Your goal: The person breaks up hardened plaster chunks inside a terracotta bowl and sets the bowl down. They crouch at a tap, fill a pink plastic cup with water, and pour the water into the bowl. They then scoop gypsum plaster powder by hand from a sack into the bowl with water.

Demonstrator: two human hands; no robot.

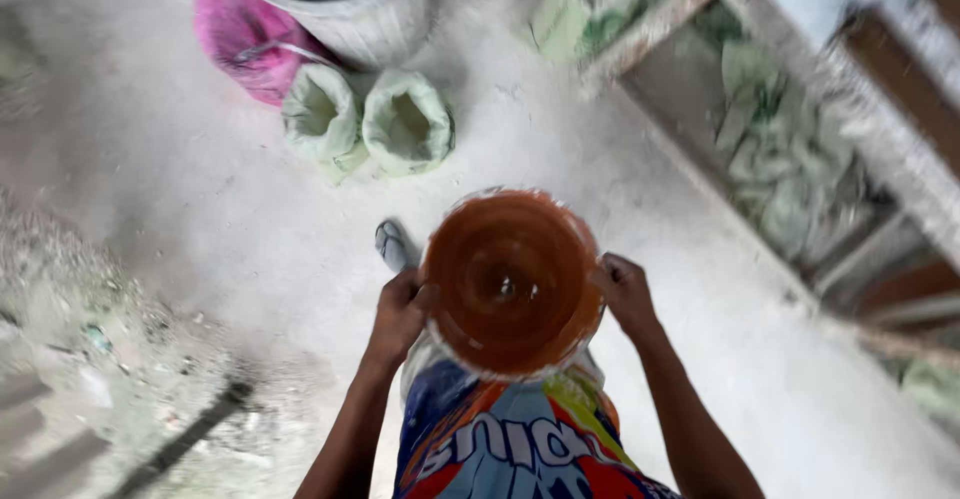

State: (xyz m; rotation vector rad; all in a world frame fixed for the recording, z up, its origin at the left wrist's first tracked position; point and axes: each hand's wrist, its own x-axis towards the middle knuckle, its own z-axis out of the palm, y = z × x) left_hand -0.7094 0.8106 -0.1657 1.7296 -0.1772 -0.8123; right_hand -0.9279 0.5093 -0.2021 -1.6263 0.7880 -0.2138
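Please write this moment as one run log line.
left hand: grips bowl rim | right hand: grips rim | orange bowl: held level | floor: dusty

Two open pale sacks (366,121) stand beside a grey drum (340,4) and a pink bag (240,34) on the dusty floor (180,219)

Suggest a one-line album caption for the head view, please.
Both hands, left hand and right hand, hold a round orange bowl by its rim above a dusty floor, near two open sacks.

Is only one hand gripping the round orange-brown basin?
No. The left hand and the right hand each grip opposite sides of the basin.
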